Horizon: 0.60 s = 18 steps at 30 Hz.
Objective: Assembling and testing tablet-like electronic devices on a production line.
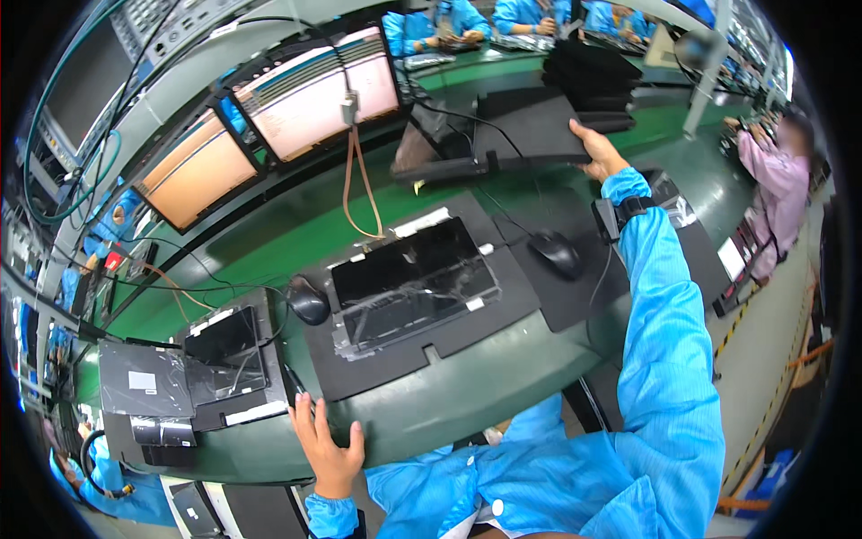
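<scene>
My left hand (327, 449) rests at the front edge of the green bench, fingers spread and nothing in it. Just beyond its fingertips lies a dark pen-like stick (294, 379). My right arm reaches far forward, and my right hand (600, 154) grips the right end of a flat black board (530, 128), thumb and fingers on either side of its edge. Between my hands, a black tablet-like screen panel (409, 265) in clear film sits on a black foam mat (377, 373). A second filmed panel (224, 355) lies to the left.
Two lit monitors (314, 94) stand behind the mat, with a tan cable (352, 193) hanging down. Black mice (557, 253) flank the centre panel. A stack of black foam pads (591, 85) is at the far right. Co-workers sit opposite; a person in pink (777, 189) is at right.
</scene>
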Each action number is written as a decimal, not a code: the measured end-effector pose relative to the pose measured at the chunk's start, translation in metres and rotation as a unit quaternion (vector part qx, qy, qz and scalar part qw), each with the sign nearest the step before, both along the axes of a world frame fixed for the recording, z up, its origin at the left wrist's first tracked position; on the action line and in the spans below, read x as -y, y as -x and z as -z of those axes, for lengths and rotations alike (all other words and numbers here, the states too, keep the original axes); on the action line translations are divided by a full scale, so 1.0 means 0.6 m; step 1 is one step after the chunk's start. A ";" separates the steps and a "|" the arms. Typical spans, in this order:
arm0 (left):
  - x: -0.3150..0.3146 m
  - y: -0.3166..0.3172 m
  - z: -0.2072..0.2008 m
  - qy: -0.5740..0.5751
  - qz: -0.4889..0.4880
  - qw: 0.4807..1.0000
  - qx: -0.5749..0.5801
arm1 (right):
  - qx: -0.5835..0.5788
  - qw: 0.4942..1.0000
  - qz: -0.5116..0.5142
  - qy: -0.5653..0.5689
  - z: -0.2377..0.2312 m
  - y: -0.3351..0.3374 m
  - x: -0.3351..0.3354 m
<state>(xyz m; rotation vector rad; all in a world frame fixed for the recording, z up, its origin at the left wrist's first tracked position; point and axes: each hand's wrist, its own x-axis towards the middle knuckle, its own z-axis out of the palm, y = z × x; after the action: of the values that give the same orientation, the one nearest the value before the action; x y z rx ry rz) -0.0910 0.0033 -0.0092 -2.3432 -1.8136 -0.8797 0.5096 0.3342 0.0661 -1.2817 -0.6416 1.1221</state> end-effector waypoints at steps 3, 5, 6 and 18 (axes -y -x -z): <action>-0.009 -0.006 0.002 -0.005 0.025 1.000 0.002 | -0.043 0.996 0.048 -0.055 -0.019 -0.073 0.078; -0.010 -0.002 0.008 -0.019 0.032 0.999 -0.005 | -0.040 0.993 0.092 -0.054 -0.033 -0.086 0.147; -0.009 -0.001 0.007 -0.012 0.021 1.000 -0.016 | -0.055 0.989 0.114 -0.072 -0.036 -0.100 0.182; -0.001 0.000 0.012 -0.020 0.037 0.999 0.002 | -0.002 0.917 0.383 -0.113 -0.096 -0.214 0.870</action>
<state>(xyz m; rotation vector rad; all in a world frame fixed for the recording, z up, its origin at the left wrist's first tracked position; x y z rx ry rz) -0.0909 0.0038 -0.0162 -2.4009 -1.7034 -0.9195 0.6382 -0.1879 0.1239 -1.1649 -0.2038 0.3857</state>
